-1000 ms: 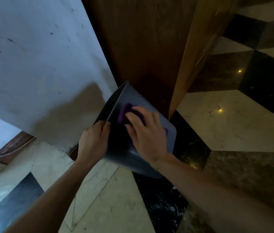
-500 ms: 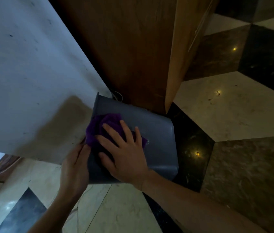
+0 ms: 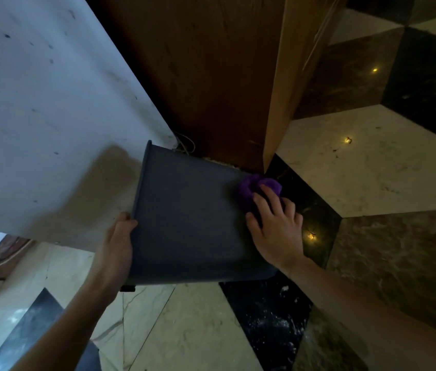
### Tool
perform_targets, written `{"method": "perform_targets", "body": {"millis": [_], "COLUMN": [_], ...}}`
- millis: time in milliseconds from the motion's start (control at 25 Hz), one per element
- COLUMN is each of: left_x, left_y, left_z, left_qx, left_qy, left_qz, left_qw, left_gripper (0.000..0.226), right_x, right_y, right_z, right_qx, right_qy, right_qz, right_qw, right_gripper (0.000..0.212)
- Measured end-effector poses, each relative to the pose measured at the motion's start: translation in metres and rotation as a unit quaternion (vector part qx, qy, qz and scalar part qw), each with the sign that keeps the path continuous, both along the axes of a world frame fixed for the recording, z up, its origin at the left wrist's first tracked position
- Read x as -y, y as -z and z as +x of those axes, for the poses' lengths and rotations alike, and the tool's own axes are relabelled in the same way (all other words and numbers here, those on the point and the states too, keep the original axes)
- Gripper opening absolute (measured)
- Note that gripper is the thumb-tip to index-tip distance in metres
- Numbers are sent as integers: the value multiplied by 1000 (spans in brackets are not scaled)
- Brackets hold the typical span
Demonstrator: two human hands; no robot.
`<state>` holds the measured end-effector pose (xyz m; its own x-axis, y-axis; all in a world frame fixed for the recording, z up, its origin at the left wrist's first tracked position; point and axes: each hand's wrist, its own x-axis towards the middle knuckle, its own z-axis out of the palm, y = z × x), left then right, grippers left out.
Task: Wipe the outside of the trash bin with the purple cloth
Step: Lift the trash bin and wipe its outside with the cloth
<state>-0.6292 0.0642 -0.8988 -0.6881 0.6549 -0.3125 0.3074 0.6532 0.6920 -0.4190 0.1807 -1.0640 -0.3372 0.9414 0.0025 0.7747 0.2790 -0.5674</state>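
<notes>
The bin [image 3: 190, 220] lies tipped on its side, its rim toward the wall [image 3: 50, 103] and its base toward the wooden panel [image 3: 198, 76], with one broad grey side facing up. It appears to be held off the floor [image 3: 190, 330] or propped at an angle; contact with the floor cannot be confirmed. Risk one: the left hand [image 3: 116, 247] holds only the rim edge, thumb on top and fingers wrapped out of sight, so downward wiping pressure near the far end could pivot the bin and twist it out of that grip. Risk two: the cloth [image 3: 254, 190] sits at the base corner, bunched into a wad and partly past the edge; a further stroke that way would likely run it off the bin and onto the dark floor tile, picking up the pale debris visible there. Risk three: a wadded cloth covers a narrow strip, so patches could be missed. The right hand [image 3: 275, 226] is flat and open, palm down, fingers spread, pressing the cloth against the bin's side rather than pinching it; its forearm enters from lower right. The left forearm enters from lower left, wrist bent inward, hand closed on the rim.
</notes>
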Motion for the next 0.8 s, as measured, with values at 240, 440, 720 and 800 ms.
{"method": "perform_targets", "body": {"millis": [240,440,720,800], "left_x": [-24,-20,-11,-6], "left_y": [-10,-5,-4,-1], "left_z": [12,18,13,12], "left_qx": [-7,1,-14,-5], "left_qy": [78,100,90,87], "left_qz": [12,50,32,26], "left_qw": [997,994,995,996], "left_gripper": [41,47,47,43], "right_x": [47,77,1,-19], "right_y": [-32,-84,-65,-48], "right_z": [-19,-80,-80,-64], "right_qx": [-62,-178,-113,-87], "right_qy": [61,-111,-51,-12], "right_qz": [20,127,41,0], "right_qw": [996,970,991,996], "right_gripper": [37,34,46,46]}}
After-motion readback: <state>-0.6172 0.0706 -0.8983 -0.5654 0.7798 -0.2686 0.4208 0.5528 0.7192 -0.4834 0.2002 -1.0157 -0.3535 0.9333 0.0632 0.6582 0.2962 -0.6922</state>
